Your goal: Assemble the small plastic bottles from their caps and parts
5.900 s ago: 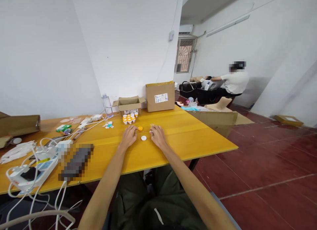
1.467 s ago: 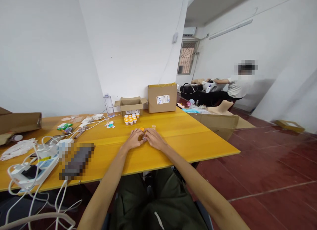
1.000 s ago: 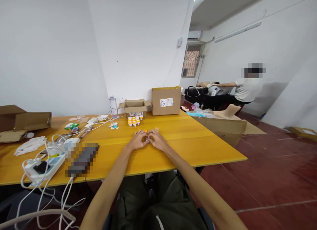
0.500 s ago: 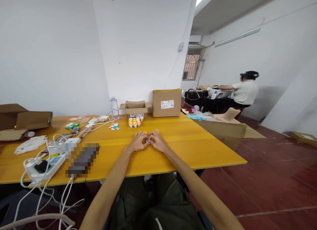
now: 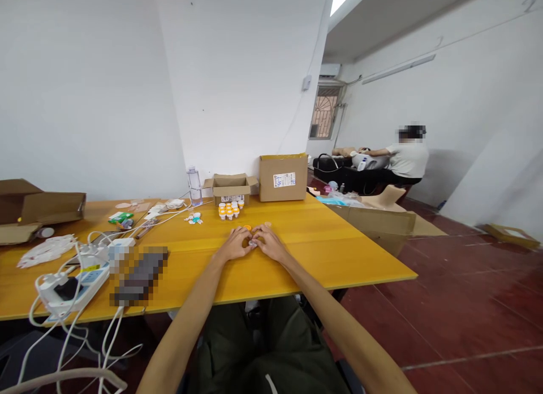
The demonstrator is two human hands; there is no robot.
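Note:
My left hand [image 5: 235, 245] and my right hand [image 5: 268, 245] rest on the yellow table [image 5: 322, 252], fingertips pinched together around a small pale item that I cannot make out. Both hands are closed. An orange cap [image 5: 247, 228] lies just beyond the fingertips, and a small clear piece [image 5: 267, 224] sits a little to its right. A cluster of several small orange-capped bottles [image 5: 230, 211] stands further back, in front of an open cardboard box [image 5: 230, 186].
A closed cardboard box [image 5: 283, 177] and a water bottle [image 5: 194, 186] stand at the table's far edge. A power strip with white cables [image 5: 70, 284] and flattened cardboard [image 5: 38, 207] crowd the left. A large carton [image 5: 373, 216] stands beside the table. A person [image 5: 403, 156] sits at the back right.
Six seconds ago my hands lay apart with a white cap on the table between them. They have come together and stayed pinched; the white cap no longer shows on the table.

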